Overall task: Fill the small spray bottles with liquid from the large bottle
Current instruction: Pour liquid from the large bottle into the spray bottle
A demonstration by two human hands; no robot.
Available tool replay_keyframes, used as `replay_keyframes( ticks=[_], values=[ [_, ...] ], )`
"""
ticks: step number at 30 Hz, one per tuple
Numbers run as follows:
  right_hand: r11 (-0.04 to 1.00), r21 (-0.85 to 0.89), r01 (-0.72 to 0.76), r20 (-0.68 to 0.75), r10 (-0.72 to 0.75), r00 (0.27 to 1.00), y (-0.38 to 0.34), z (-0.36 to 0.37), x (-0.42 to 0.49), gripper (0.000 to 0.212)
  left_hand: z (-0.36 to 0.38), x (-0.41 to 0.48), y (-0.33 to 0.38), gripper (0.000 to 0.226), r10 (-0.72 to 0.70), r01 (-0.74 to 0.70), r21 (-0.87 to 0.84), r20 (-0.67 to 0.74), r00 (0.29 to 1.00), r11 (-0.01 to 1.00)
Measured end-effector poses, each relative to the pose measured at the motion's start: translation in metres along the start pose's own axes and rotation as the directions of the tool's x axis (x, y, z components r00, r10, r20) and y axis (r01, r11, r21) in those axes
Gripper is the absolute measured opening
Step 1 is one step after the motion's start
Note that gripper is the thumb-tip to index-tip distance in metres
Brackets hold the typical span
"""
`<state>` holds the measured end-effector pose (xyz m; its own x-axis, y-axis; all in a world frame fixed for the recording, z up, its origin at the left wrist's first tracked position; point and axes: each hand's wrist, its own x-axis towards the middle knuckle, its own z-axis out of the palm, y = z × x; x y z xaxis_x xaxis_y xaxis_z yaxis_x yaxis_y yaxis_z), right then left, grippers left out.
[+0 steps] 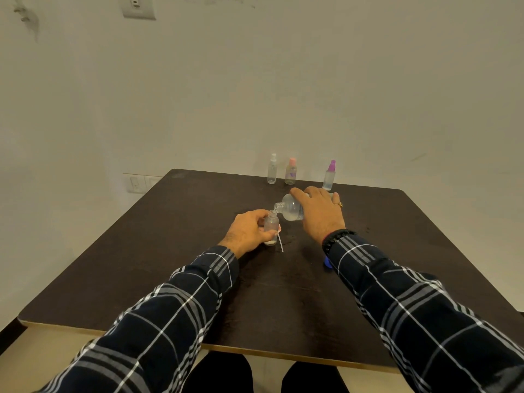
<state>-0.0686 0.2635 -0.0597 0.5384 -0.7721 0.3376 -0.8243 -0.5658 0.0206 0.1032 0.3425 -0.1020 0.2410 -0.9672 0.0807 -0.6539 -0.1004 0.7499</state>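
Bottle (290, 207) in rt hand (320, 212), blue obj (328, 262) (half-hidden)

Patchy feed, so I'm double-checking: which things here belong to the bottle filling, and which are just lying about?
Job: large bottle, open small bottle, white-topped bottle, pink-topped bottle, purple-topped bottle, loose spray tube, left hand, right hand.
Lying about: half-hidden blue item, wall switch, wall socket plate.

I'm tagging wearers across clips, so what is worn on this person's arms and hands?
Both arms are in long dark navy sleeves checked with white and grey lines: left sleeve, right sleeve. The right hand bears a gold-coloured ring, and a black beaded bracelet circles that wrist. No jewellery shows on the left hand.
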Motion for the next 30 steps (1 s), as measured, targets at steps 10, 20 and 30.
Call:
replay_keyframes(
  ticks=[10, 20, 30],
  values=[
    [0.999, 0.047, -0.008, -0.009, 0.008, 1.0, 0.002, 0.006, -0.001, 0.069, -0.001, -0.001, 0.0, 0.055, 0.006, -0.006, -0.007, -0.003, 1.0, 1.0],
    [0.596, 0.748, -0.291, 0.082, 0.352, 0.932, 0.024, 0.02, -0.002, 0.075, -0.001, 0.0, -0.004, 0.066, 0.012, -0.012, 0.037, -0.014, 1.0, 0.999],
    [0.303, 0.904, -0.301, 0.151, 0.432, 0.889, 0.046, 0.039, -0.02, 0.078, -0.001, 0.003, -0.004, 0.068, 0.022, -0.021, 0.054, -0.004, 1.0, 0.998]
  ],
)
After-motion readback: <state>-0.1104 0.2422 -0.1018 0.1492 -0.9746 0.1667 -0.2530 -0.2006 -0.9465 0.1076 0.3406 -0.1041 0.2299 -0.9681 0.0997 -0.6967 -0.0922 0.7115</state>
